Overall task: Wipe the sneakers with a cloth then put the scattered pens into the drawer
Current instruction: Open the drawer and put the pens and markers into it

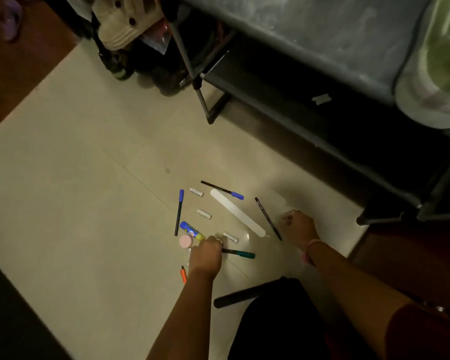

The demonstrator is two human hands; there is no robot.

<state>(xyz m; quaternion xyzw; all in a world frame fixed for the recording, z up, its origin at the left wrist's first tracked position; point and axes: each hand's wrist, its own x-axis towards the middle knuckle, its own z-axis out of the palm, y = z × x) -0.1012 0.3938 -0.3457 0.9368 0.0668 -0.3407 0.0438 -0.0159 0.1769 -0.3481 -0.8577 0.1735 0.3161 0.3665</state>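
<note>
The left hand is seen lowered to the tiled floor, its fingers curled down around the dark end of a green-capped pen, whose capped end is left sticking out toward the right hand. The right hand is held just above the floor with its fingers curled into a loose fist; whether anything is held in it cannot be told. A pink band is worn on the right wrist.

The rest of the pens are scattered around and beyond the hands. Just left of the left hand, a blue glue stick, a round pink cap and an orange marker are found, the marker nearest the left forearm. Beyond these, a black pen with a blue cap is laid almost upright in the view. Between the two hands, a long white flat stick is laid diagonally, with a small white cylinder just beside the left hand's knuckles. Two more white cylinders are seen farther out, and a second blue-capped pen is placed beyond the white stick. A dark pen is laid just left of the right hand.

Well beyond the right hand, a dark fabric drawer unit on a metal frame is seen.
</note>
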